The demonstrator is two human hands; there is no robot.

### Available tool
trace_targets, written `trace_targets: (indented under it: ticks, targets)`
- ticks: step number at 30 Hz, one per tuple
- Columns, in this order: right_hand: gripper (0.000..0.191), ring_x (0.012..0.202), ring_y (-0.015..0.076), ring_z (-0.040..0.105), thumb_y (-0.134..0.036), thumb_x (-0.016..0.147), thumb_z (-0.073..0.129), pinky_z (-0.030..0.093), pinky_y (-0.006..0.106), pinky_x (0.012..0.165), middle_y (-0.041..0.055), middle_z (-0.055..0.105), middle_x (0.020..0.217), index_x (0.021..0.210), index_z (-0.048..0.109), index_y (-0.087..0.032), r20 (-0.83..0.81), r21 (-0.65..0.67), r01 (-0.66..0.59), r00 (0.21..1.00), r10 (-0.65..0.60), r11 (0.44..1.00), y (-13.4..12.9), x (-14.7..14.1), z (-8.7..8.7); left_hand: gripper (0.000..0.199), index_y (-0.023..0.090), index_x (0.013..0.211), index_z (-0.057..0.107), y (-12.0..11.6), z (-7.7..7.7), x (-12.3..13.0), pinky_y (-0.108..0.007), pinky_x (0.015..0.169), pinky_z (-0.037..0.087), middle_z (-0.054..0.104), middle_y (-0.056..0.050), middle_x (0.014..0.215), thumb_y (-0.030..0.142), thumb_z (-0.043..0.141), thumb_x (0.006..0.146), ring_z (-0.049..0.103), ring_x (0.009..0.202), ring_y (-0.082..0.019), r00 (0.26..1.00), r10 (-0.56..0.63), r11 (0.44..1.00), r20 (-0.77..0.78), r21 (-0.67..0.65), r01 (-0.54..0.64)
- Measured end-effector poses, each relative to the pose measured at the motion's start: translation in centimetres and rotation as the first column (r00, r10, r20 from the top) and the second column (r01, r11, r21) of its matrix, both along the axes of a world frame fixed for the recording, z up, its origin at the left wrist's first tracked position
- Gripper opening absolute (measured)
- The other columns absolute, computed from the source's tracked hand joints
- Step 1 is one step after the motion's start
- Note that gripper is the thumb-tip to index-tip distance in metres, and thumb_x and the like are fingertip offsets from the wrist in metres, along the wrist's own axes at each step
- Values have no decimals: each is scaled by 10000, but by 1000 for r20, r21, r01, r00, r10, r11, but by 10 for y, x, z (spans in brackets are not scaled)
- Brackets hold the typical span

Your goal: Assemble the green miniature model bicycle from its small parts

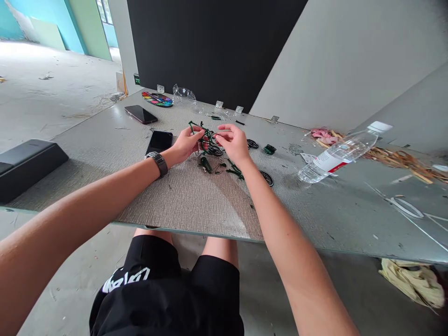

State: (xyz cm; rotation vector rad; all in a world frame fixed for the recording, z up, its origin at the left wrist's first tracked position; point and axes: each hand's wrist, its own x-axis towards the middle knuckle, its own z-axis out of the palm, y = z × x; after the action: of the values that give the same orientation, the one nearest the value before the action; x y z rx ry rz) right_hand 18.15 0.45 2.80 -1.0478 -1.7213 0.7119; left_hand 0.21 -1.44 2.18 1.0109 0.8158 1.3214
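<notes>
A small dark green model bicycle (206, 135) is held just above the table in front of me. My left hand (187, 143) pinches its frame from the left. At its right side, the thumb and fingertips of my right hand (234, 142) are pressed together; whatever tiny part lies between them is too small to name. One spoked wheel (215, 150) shows below the frame between my hands. Loose green parts (206, 164) lie on the table below, and further wheels (252, 143) and a wheel (267, 178) lie to the right, partly behind my right arm.
A clear water bottle (341, 156) leans at an angle on the right, near wood shavings (406, 158). Two phones, one black phone (161, 140) and one farther phone (140, 114), lie left. A colourful palette (157, 99) is at the back, a black case (31, 165) at far left.
</notes>
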Motion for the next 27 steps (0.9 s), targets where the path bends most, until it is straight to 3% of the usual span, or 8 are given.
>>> trace_targets:
  ticks: [5,9,14,22,27]
  targets:
    - [105,902,230,712,-231,868,695,562,458,952,72,768,959,956,751,-221,118,120,31,992,-45,992,-5,1,4,107,173,917,549,-3,0,2,-276,643,516,657,-32,795,155,543,1022,615,569,-96,999,-30,999,-30,14,31]
    - [101,870,222,695,-254,879,672,567,458,926,63,770,978,909,765,-227,169,172,59,982,-88,983,-8,-1,6,99,171,910,569,0,-3,2,-261,619,498,661,-35,797,186,604,1001,606,563,-89,998,-45,999,-45,11,46]
    - [162,897,216,704,-216,825,737,582,426,922,53,747,905,985,729,-231,65,116,68,995,-76,991,-4,-3,0,123,174,898,569,2,-7,2,-271,624,497,666,-41,798,209,657,977,616,569,-94,996,-73,997,-52,23,75]
    - [188,977,222,705,-232,792,752,607,406,906,51,744,975,975,708,-246,5,105,66,998,-67,992,-3,-2,1,150,175,889,570,1,-7,0,-285,624,495,679,-56,834,210,702,950,609,567,-91,995,-71,997,-72,14,73]
    - [123,885,221,699,-304,830,728,610,433,853,54,736,878,926,737,-228,-3,3,3,1000,-3,1000,3,2,1,104,169,896,576,5,-8,-1,-281,631,497,676,-58,842,159,627,986,612,580,-90,999,-34,999,-16,-20,34]
